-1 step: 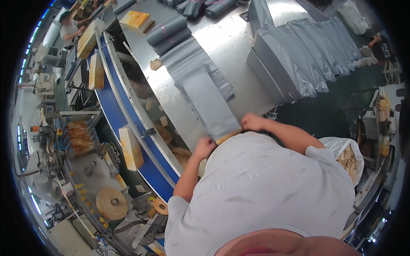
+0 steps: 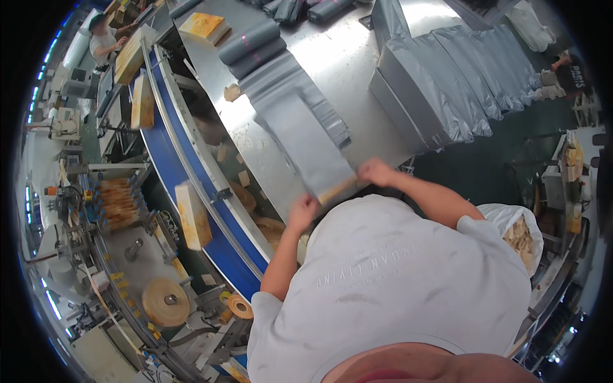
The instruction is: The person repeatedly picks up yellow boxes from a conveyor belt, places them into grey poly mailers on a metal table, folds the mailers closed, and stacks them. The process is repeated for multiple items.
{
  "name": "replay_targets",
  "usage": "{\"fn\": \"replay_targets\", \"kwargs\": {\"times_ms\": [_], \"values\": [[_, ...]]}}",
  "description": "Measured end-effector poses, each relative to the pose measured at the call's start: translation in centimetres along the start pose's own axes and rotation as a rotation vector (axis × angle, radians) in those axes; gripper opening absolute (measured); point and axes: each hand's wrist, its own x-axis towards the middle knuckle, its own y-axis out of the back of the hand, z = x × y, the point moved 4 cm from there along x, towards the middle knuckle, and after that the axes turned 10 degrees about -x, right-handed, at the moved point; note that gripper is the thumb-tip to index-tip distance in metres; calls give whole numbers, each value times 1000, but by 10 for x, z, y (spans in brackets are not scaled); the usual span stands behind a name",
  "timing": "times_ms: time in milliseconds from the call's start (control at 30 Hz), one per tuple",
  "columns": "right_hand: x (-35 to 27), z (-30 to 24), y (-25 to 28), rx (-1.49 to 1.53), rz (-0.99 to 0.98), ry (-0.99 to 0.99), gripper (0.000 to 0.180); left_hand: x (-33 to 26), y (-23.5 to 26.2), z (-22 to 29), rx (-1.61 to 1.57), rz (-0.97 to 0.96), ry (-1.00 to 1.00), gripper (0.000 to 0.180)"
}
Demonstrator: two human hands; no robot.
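Observation:
A grey plastic bag [image 2: 310, 147] lies lengthwise on the metal table [image 2: 377, 137], its near end at the table's front edge. A yellow and white packet [image 2: 337, 190] shows at the bag's mouth; the rest of it is hidden. My left hand [image 2: 304, 212] is closed at the left corner of the mouth. At the right corner my right hand [image 2: 377, 172] is closed too, slightly blurred. Under and beyond the bag lie more flat grey bags [image 2: 287, 80], with grey rolled bags [image 2: 252, 46] behind them.
On the left runs a blue conveyor [image 2: 169, 156] carrying yellow-white packets [image 2: 193, 217]. Filled grey bags [image 2: 460, 76] stand in a row at the right. A white sack [image 2: 504, 220] of tan scraps is by my right elbow. A co-worker [image 2: 102, 41] is at the far left.
Both hands have moved slightly away from my body along with the bag's near end. The packets on the conveyor have shifted a little toward the far end.

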Motion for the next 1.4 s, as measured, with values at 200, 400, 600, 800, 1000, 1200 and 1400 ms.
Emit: {"fn": "replay_targets", "kwargs": {"times_ms": [200, 400, 600, 800, 1000, 1200, 1400], "values": [[2, -116, 41, -963, -361, -23, 15, 12, 4, 14, 102, 80, 26, 24], [33, -149, -47, -401, 178, 610, 11, -17, -13, -3, -253, 368, -17, 14], [39, -142, -86, -469, 72, 510, 9, -13, -6, -11, -276, 338, -45, 14], [-8, -84, -54, -225, 155, 294, 16, -15, -11, 3, -254, 331, -163, 11], [18, -108, -53, -311, 371, 341, 19, 4, -28, 28, -286, 317, -251, 11], [-75, 27, -13, -71, 300, -218, 22, -4, -24, -7, -189, 260, -96, 13], [-200, 156, 18, -866, -350, -450, 17, -25, -12, -17, -320, 222, -12, 17]]}}
